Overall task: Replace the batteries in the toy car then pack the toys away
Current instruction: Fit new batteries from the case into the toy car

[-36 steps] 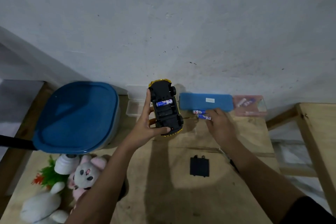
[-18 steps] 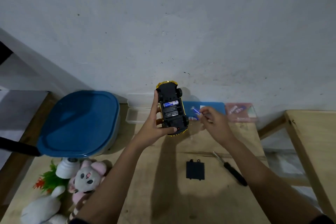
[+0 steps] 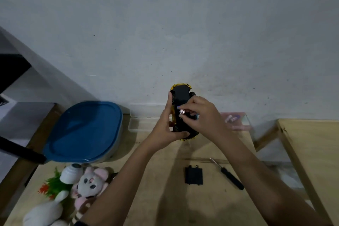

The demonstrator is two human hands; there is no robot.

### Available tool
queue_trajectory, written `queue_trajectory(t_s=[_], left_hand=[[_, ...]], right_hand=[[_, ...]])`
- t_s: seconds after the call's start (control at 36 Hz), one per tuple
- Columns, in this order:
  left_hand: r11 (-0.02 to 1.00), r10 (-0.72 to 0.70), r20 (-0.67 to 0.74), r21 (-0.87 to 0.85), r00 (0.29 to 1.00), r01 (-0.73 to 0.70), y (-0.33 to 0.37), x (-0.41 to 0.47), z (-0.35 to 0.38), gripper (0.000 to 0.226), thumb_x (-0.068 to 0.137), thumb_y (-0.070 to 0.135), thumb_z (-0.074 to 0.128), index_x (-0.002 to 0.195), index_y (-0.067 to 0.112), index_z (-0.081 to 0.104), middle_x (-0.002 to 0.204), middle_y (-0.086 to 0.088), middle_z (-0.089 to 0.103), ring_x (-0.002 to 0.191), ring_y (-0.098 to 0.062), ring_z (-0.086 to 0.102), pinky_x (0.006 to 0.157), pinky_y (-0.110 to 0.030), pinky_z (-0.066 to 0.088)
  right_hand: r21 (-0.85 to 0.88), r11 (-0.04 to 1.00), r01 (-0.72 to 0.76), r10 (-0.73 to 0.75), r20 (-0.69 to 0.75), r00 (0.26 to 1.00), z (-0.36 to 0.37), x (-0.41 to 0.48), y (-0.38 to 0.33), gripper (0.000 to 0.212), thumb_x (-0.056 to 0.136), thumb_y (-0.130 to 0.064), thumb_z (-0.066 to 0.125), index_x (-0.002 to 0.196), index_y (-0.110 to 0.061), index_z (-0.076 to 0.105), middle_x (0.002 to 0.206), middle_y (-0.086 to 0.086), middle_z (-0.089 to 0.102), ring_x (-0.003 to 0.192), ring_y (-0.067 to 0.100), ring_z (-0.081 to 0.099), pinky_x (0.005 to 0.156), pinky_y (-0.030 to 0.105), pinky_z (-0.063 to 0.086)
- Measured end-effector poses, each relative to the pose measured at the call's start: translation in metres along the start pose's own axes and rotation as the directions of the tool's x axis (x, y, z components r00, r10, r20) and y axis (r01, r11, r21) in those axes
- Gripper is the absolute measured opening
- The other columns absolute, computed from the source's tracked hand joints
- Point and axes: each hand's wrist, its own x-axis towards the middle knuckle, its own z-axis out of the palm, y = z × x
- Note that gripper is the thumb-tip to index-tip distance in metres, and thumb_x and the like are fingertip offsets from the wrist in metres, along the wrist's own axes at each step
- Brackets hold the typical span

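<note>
My left hand [image 3: 166,126] holds the yellow toy car [image 3: 180,97] upside down above the table, black underside toward me. My right hand [image 3: 202,114] pinches a battery [image 3: 182,111] and presses it against the car's open battery bay; its metal end faces me. The black battery cover [image 3: 193,175] lies loose on the wooden table [image 3: 156,198]. Beside it lies a small screwdriver [image 3: 229,175] with a black handle. A clear box with more batteries [image 3: 233,118] sits by the wall, partly behind my right hand.
A large blue-lidded container [image 3: 83,131] stands at the left. Plush toys [image 3: 89,184], a white cup [image 3: 70,172] and a small plastic plant [image 3: 52,185] lie at the front left. A clear plastic tray [image 3: 142,124] sits by the wall. A second wooden table [image 3: 311,152] is at the right.
My right hand picked a battery up from the table near the blue case and brought it to the car's underside. The left hand kept the car held up.
</note>
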Motion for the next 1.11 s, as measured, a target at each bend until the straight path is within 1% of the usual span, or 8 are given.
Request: queue_trajectory(t_s=[0.14,0.25,0.33,0.44,0.58,0.72,0.89,1.11], left_hand=[[1.000,-0.005,-0.010,-0.007,1.000,0.005,0.005,-0.006,-0.004,0.121,0.075,-0.001,0.075,0.142,0.052,-0.011,0.130,0.019,0.041,0.112,-0.011,0.057,0.093,-0.036,0.053],[1.000,0.007,-0.014,0.012,1.000,-0.006,0.007,-0.009,-0.008,0.121,0.075,0.000,0.075,0.140,0.055,-0.010,0.128,0.025,0.039,0.117,-0.011,0.053,0.095,-0.032,0.051],[1.000,0.014,-0.013,0.023,1.000,-0.014,0.007,-0.010,-0.010,0.120,0.074,0.000,0.076,0.141,0.055,-0.008,0.130,0.030,0.036,0.120,-0.012,0.052,0.094,-0.032,0.052],[0.999,0.017,-0.021,0.032,1.000,-0.017,0.007,-0.009,-0.013,0.119,0.074,-0.002,0.076,0.142,0.052,-0.005,0.126,0.031,0.038,0.114,-0.004,0.053,0.091,-0.027,0.053],[0.999,0.009,-0.025,0.048,1.000,-0.007,0.002,-0.008,-0.016,0.119,0.073,-0.003,0.075,0.142,0.052,-0.005,0.123,0.035,0.040,0.111,0.000,0.054,0.088,-0.027,0.053],[0.998,-0.008,-0.017,0.065,1.000,0.009,-0.003,-0.009,-0.017,0.118,0.073,-0.002,0.076,0.143,0.050,-0.002,0.122,0.031,0.041,0.111,-0.009,0.055,0.087,-0.031,0.054],[0.998,-0.010,-0.016,0.063,1.000,0.011,-0.007,-0.007,-0.022,0.115,0.072,-0.001,0.076,0.143,0.051,0.003,0.125,0.026,0.042,0.115,-0.015,0.053,0.090,-0.038,0.054],[0.995,-0.056,0.003,0.078,0.998,0.055,-0.018,-0.006,-0.031,0.117,0.071,0.000,0.078,0.138,0.061,0.004,0.126,0.028,0.039,0.114,-0.014,0.052,0.091,-0.042,0.053]], right_hand=[[0.012,0.999,0.045,-0.044,-0.065,0.997,0.005,-0.002,-0.008,0.019,0.076,-0.013,0.069,0.094,-0.010,0.073,0.088,0.006,0.061,0.080,0.019,0.059,0.069,0.025,0.051],[0.028,0.999,0.016,-0.014,-0.051,0.999,0.006,0.000,-0.008,0.023,0.077,-0.012,0.067,0.099,-0.009,0.072,0.089,0.007,0.064,0.081,0.018,0.060,0.075,0.016,0.044],[0.000,0.999,0.039,-0.039,-0.078,0.996,0.005,-0.002,-0.007,0.022,0.076,-0.012,0.071,0.097,-0.006,0.070,0.087,0.006,0.069,0.080,0.021,0.064,0.074,0.026,0.051],[-0.018,0.995,0.093,-0.095,-0.155,0.983,0.012,-0.004,-0.003,0.012,0.076,-0.008,0.072,0.088,-0.005,0.072,0.085,0.008,0.069,0.084,0.018,0.060,0.075,0.027,0.049],[0.051,0.993,0.106,-0.100,-0.109,0.989,0.020,-0.008,0.004,0.021,0.083,-0.013,0.063,0.102,-0.007,0.071,0.101,0.011,0.063,0.098,0.017,0.054,0.089,0.017,0.045],[0.116,0.993,0.000,0.003,-0.024,1.000,0.021,-0.006,0.005,0.021,0.078,-0.011,0.067,0.098,-0.009,0.073,0.085,0.010,0.064,0.085,0.013,0.053,0.077,0.013,0.042],[0.121,0.991,-0.052,0.058,-0.047,0.997,0.026,0.005,0.006,0.015,0.071,-0.013,0.073,0.084,-0.007,0.076,0.074,0.011,0.069,0.070,0.026,0.064,0.064,0.038,0.055],[0.183,0.980,-0.073,0.069,0.026,0.997,0.037,0.003,0.012,0.013,0.077,-0.004,0.069,0.089,-0.005,0.075,0.079,0.012,0.067,0.073,0.025,0.064,0.067,0.027,0.051]])
